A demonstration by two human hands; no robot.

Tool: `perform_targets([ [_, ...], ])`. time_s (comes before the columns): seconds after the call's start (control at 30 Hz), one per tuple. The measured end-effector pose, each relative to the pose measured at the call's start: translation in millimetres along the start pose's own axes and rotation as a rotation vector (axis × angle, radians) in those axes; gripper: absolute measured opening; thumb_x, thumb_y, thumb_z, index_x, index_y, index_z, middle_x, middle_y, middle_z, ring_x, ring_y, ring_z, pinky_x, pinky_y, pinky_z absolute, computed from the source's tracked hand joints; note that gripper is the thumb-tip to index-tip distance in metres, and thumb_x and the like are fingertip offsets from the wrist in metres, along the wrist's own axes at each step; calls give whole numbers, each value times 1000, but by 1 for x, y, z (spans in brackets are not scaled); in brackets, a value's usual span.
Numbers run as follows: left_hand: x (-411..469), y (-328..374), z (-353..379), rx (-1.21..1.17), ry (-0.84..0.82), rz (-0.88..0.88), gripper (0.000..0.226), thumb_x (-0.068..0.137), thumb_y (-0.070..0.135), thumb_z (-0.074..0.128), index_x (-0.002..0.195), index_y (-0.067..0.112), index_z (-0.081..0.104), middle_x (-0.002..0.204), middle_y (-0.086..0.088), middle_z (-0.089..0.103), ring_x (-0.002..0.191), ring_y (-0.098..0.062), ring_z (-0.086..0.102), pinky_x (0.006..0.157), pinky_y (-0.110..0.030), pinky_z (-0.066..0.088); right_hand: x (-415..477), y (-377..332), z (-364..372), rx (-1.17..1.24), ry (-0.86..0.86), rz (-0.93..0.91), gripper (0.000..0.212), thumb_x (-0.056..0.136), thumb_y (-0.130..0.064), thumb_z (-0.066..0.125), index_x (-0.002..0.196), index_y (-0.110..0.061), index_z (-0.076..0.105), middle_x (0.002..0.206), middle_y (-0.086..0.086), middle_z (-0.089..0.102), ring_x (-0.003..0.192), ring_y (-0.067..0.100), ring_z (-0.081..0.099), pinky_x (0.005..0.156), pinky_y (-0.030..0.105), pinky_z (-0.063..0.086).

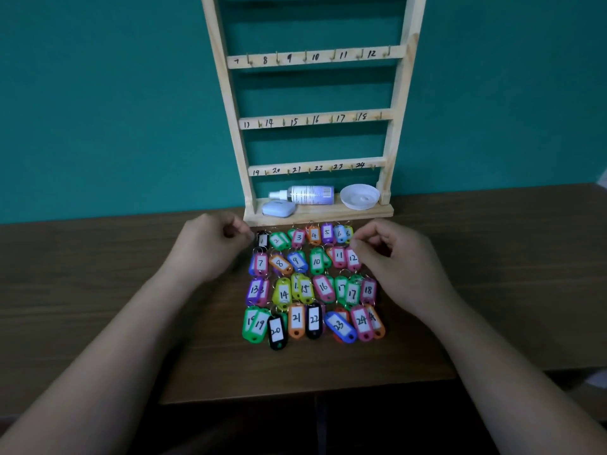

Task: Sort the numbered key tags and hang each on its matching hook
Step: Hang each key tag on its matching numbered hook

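Several coloured numbered key tags (313,284) lie on the table in four rows, 1 to 24, some numbers doubled. Behind them stands a wooden hook rack (310,57) with bare hooks on rails marked 7–12, 13–18 (315,120) and 19–24 (312,168). My left hand (207,247) hovers left of the top row, fingers curled, its fingertips beside the black tag 1 (262,239). My right hand (391,257) sits at the rows' right end, fingers curled, fingertips against pink tag 12 (353,258) and just below tag 6 (343,234). I see nothing held in either hand.
On the rack's bottom shelf lie a spray bottle (305,195), a small pale case (279,208) and a white bowl (359,197). The brown table (98,274) ends in a front edge just below the tags. A teal wall is behind.
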State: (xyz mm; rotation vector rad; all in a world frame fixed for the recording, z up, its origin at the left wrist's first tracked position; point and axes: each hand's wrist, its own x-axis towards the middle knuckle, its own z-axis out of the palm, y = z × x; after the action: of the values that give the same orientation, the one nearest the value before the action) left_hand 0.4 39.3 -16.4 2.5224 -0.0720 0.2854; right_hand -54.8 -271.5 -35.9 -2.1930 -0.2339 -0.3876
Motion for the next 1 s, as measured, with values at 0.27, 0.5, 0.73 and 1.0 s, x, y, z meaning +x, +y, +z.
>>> perform_targets([
  [0.27,31,-28,13,-10,-8,-87,9,90,38,80,88,31,74,91,17,73,87,7,60,68,-13,42,2,0,7,-75,50,-28,9,100,-25,72,103,-33,72,90,-23,70,95,-12,65,69,10,47],
  [0.5,54,-32,14,-130,-136,-30,19,87,25,77,102,36,74,89,21,75,90,1,68,80,-18,49,3,-1,6,-81,74,-57,8,100,-26,69,105,-31,72,93,-22,70,99,-11,64,74,14,49],
  [0.73,56,-33,16,-132,-204,47,24,82,35,85,103,41,76,94,25,73,90,9,65,78,-15,44,4,0,7,-84,65,-72,9,100,-24,71,102,-32,72,92,-23,70,96,-9,66,73,15,52],
  [1.0,48,-26,25,-20,-94,161,12,90,26,80,97,36,77,88,18,74,90,9,62,70,-3,39,3,-1,8,-68,52,-64,9,100,-23,72,101,-32,72,92,-21,70,95,-9,66,73,17,52],
])
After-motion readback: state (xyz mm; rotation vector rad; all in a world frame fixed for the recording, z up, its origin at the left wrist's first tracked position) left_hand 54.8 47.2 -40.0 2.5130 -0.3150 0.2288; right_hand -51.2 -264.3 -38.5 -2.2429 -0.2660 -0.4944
